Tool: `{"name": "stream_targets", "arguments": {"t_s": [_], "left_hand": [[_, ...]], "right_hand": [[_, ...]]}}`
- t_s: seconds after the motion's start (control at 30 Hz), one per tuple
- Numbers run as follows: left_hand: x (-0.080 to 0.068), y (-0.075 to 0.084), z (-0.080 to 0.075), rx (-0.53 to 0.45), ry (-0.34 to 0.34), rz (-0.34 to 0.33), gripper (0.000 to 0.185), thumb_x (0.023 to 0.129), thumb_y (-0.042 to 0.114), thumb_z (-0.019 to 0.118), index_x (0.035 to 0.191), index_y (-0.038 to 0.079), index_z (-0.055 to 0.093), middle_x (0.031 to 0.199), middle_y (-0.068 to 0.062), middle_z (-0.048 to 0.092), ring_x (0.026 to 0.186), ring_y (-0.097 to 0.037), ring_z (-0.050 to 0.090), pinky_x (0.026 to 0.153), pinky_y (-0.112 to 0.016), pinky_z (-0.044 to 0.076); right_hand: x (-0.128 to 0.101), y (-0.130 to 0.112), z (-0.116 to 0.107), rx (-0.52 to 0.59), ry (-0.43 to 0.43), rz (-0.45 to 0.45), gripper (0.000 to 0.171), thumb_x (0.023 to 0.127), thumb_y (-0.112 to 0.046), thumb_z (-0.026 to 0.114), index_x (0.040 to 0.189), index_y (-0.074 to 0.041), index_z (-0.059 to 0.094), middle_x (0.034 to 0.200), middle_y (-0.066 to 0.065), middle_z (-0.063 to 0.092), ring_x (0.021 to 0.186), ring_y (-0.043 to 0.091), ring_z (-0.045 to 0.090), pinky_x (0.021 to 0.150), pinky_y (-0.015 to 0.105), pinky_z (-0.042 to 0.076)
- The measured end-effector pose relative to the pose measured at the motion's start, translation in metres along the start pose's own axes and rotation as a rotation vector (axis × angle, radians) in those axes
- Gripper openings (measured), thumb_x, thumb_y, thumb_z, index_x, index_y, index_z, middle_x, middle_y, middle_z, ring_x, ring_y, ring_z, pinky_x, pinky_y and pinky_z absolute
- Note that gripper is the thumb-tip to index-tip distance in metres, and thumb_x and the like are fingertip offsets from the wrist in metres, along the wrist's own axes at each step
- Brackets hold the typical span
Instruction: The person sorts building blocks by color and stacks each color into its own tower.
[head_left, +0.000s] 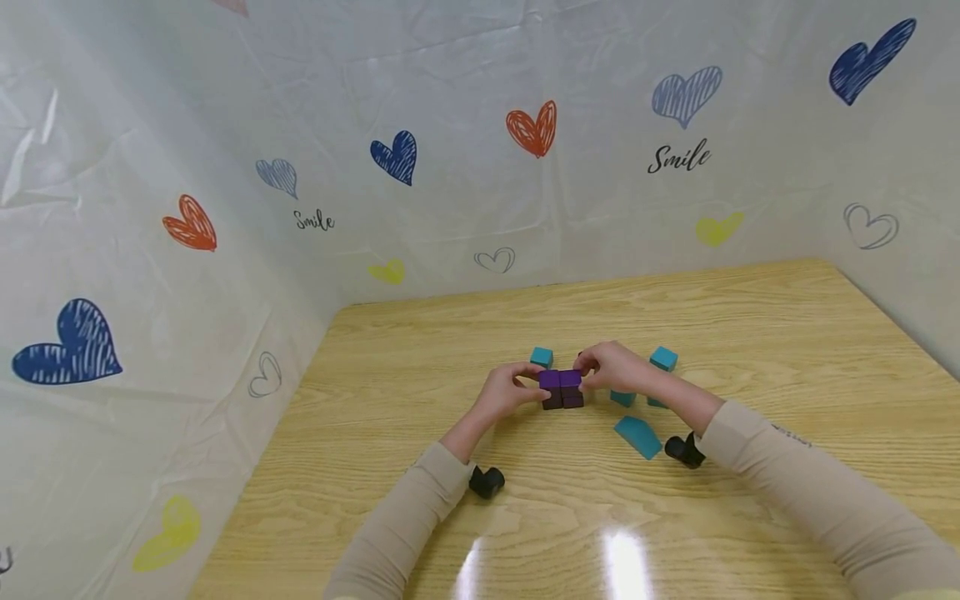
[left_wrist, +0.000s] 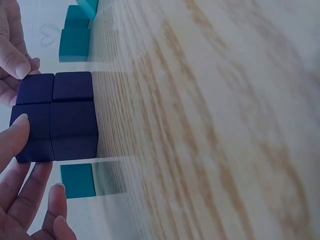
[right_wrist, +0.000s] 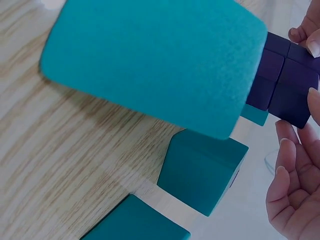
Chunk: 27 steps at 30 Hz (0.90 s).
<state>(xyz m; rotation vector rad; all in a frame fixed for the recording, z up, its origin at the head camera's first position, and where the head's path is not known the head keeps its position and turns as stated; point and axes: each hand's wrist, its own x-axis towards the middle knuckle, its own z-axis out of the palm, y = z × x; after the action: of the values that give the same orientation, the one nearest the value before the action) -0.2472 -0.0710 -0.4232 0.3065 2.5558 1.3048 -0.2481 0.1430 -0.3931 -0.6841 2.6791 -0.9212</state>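
Observation:
A cluster of dark purple cubes [head_left: 562, 388] stands on the wooden table [head_left: 750, 333], packed two by two with more below. My left hand [head_left: 513, 390] grips its left side. In the left wrist view the left hand's thumb [left_wrist: 15, 140] presses a purple cube [left_wrist: 55, 117] and its fingers curl underneath. My right hand [head_left: 611, 367] holds the cluster's right side from above. In the right wrist view the right hand's fingers [right_wrist: 292, 195] curl beside the purple cubes [right_wrist: 285, 85].
Teal blocks lie around the cluster: a cube [head_left: 542, 357] behind it, another cube [head_left: 663, 358] at the right, and a wedge [head_left: 638, 437] in front of the right hand. Plastic sheeting with printed hearts [head_left: 532, 129] walls the table at the back and left.

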Motion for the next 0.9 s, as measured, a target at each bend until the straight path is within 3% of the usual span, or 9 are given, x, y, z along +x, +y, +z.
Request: {"name": "stream_targets", "arguments": {"t_s": [0.23, 0.47, 0.63, 0.9], "left_hand": [[0.000, 0.000, 0.000, -0.013, 0.006, -0.015, 0.033, 0.076, 0.021, 0.075, 0.108, 0.016, 0.067, 0.106, -0.003, 0.065, 0.074, -0.015, 0.052, 0.062, -0.024, 0.042], [0.000, 0.000, 0.000, -0.020, 0.002, -0.029, 0.035, 0.076, 0.022, 0.075, 0.110, 0.017, 0.066, 0.106, -0.002, 0.065, 0.077, -0.014, 0.053, 0.063, -0.025, 0.043], [0.001, 0.000, 0.001, -0.006, -0.005, -0.036, 0.037, 0.076, 0.022, 0.075, 0.111, 0.017, 0.066, 0.107, -0.001, 0.064, 0.076, -0.014, 0.054, 0.064, -0.025, 0.043], [0.002, -0.002, 0.001, 0.015, -0.006, -0.029, 0.042, 0.076, 0.022, 0.076, 0.115, 0.017, 0.063, 0.108, -0.002, 0.063, 0.080, -0.015, 0.055, 0.069, -0.027, 0.046]], "right_hand": [[0.001, 0.008, 0.000, 0.032, -0.003, -0.074, 0.030, 0.079, -0.018, 0.071, 0.101, 0.002, 0.065, 0.091, 0.010, 0.064, 0.079, 0.020, 0.057, 0.065, 0.029, 0.048], [-0.003, -0.004, -0.002, 0.009, -0.009, -0.002, 0.031, 0.078, -0.010, 0.070, 0.104, 0.005, 0.063, 0.096, 0.014, 0.064, 0.086, 0.025, 0.058, 0.068, 0.030, 0.049], [-0.003, -0.002, -0.004, 0.004, -0.017, -0.009, 0.042, 0.082, -0.013, 0.068, 0.115, 0.009, 0.056, 0.101, 0.017, 0.062, 0.091, 0.028, 0.058, 0.073, 0.033, 0.049], [-0.002, 0.003, -0.029, -0.008, 0.104, -0.024, 0.038, 0.088, -0.014, 0.061, 0.117, 0.009, 0.055, 0.104, 0.022, 0.061, 0.094, 0.034, 0.057, 0.078, 0.040, 0.048]]}}
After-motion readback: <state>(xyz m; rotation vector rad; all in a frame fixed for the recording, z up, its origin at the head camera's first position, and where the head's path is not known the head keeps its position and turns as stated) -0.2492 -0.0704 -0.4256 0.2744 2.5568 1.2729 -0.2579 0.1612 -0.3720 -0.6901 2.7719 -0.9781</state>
